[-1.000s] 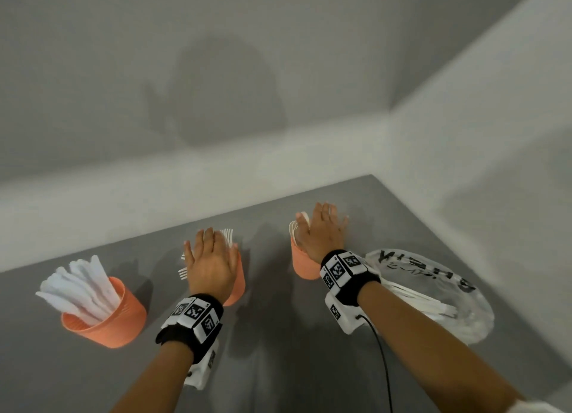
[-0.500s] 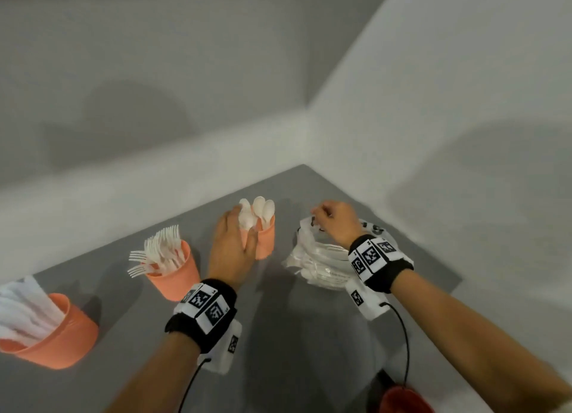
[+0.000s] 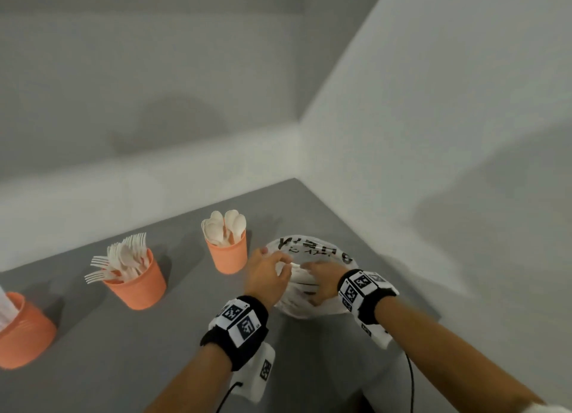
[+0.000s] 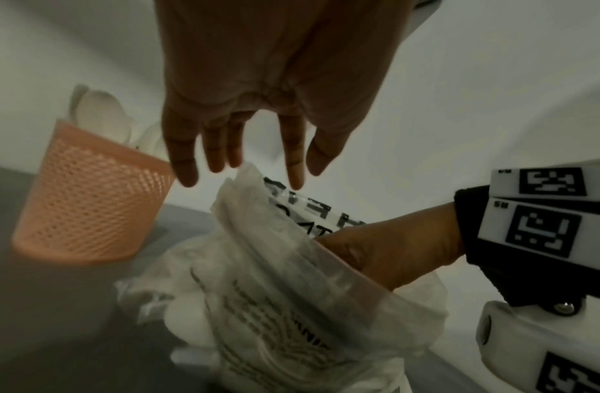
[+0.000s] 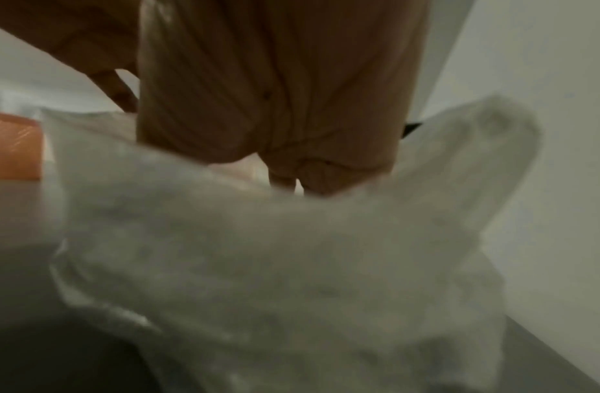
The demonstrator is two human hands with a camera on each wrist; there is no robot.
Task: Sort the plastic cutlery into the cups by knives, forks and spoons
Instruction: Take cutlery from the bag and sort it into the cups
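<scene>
With the right hand reaching inside the crinkly translucent plastic bag, grip hidden, and the spread left hand hovering over it, the bag is risking sliding into the orange spoon cup.

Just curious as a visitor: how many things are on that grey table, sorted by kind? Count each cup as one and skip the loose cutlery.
Orange cups: 3, the spoon cup, the fork cup and the cup at the left edge.
Plastic bags: 1, the clear printed bag, with both hands at it.
Total: 4

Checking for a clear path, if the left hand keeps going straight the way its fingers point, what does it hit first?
Most likely the plastic bag: the left hand has its fingertips just above the bag's raised edge.
</scene>
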